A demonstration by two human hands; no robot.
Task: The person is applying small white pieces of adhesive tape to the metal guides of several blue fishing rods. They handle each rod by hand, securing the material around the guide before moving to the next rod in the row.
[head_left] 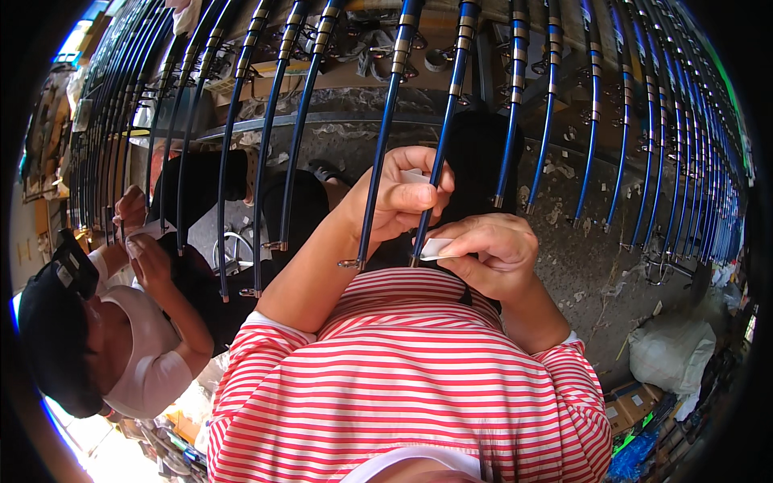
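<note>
A workshop rack of blue rods fills the view; left hand (pixel 403 197) grips one blue rod (pixel 439 153); right hand (pixel 491 253) pinches a white sticker (pixel 436 247), seemingly mid-labelling; pressing it flat needs care.

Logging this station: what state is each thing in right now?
Left hand: closed around a dark blue rod.
Right hand: pinching a small white label at the rod's lower end.
Other rods: hanging in a row, untouched.
White sack: lying on the floor.

single head-worn fisheye view, aimed steeply down over striped shirt (pixel 411 378); hands seen close above shirt, rod rack (pixel 515 97) beyond it, edges bent toward rim.
</note>
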